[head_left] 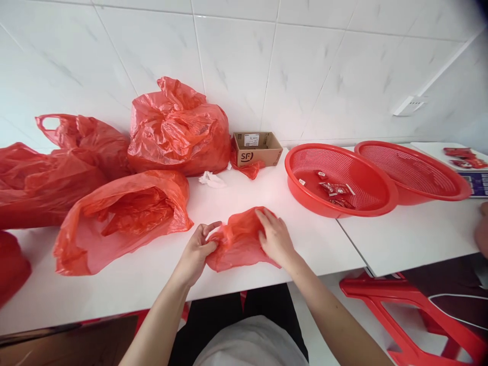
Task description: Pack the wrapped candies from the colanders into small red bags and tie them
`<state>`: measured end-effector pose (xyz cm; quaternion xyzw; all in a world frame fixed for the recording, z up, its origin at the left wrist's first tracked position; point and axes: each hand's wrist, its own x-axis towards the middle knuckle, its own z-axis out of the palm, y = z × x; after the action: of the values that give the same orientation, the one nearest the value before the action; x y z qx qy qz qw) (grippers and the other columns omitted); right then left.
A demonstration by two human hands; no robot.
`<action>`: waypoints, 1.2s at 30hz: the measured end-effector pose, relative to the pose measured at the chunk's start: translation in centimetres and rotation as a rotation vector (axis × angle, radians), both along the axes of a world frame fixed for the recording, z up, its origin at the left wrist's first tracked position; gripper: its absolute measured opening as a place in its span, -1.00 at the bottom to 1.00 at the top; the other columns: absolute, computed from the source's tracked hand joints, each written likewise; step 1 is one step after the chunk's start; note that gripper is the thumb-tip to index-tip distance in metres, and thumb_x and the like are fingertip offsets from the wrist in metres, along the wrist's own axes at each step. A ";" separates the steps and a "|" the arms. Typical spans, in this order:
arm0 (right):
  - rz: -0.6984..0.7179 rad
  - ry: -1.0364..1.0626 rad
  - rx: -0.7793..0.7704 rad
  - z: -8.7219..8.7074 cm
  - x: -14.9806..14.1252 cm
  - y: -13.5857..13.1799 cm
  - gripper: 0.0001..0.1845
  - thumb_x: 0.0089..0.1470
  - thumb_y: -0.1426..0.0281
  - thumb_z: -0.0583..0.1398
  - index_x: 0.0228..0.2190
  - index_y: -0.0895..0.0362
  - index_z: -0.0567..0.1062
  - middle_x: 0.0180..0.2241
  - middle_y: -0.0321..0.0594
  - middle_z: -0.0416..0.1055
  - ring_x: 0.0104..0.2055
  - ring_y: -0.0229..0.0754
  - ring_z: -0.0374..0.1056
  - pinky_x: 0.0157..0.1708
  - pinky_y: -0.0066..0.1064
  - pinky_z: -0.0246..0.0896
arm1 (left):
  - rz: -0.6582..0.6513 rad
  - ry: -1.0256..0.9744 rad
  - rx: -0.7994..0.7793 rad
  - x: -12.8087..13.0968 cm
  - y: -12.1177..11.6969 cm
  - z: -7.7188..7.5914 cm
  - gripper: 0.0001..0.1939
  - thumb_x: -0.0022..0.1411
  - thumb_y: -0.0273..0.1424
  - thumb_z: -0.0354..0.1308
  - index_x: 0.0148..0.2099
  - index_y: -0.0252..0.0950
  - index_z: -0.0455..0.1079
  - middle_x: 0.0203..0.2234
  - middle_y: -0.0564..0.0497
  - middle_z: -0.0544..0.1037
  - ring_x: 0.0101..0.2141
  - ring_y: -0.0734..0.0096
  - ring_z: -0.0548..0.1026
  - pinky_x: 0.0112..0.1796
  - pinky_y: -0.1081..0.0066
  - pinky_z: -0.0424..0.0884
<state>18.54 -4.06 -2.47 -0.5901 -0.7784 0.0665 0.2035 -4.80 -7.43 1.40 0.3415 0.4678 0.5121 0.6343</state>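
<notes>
A small crumpled red plastic bag (238,239) lies on the white table (152,284) near its front edge. My left hand (198,249) pinches the bag's left edge between thumb and fingers. My right hand (275,238) rests on the bag's right side, fingers laid over it and pressing it down. Just left of my hands a larger red bag (122,218) lies open on its side with more red plastic inside.
Several full red bags (177,129) sit along the tiled wall at left. A small cardboard box (256,148) stands behind. Two red mesh baskets (339,178) (414,170) lie at right, the nearer holding small packets. A red stool (415,315) stands below. Another person's hand (482,229) shows at the right edge.
</notes>
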 end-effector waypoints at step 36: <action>0.208 0.175 0.093 9.4 2.8 -1.9 -0.67 0.22 0.45 0.06 -0.13 0.05 0.59 -0.19 -0.21 0.59 -0.20 -0.13 0.48 -0.10 -0.24 0.30 | 0.060 0.612 0.294 3.1 0.2 2.2 -0.31 0.10 -0.55 0.06 0.30 -0.16 0.28 -0.24 -0.01 0.60 -0.57 0.51 0.37 -0.54 0.51 0.26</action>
<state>21.35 -5.97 6.92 -0.4881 -0.8170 0.1022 0.2896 -1.74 -7.22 3.64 0.5531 0.5676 0.4663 0.3931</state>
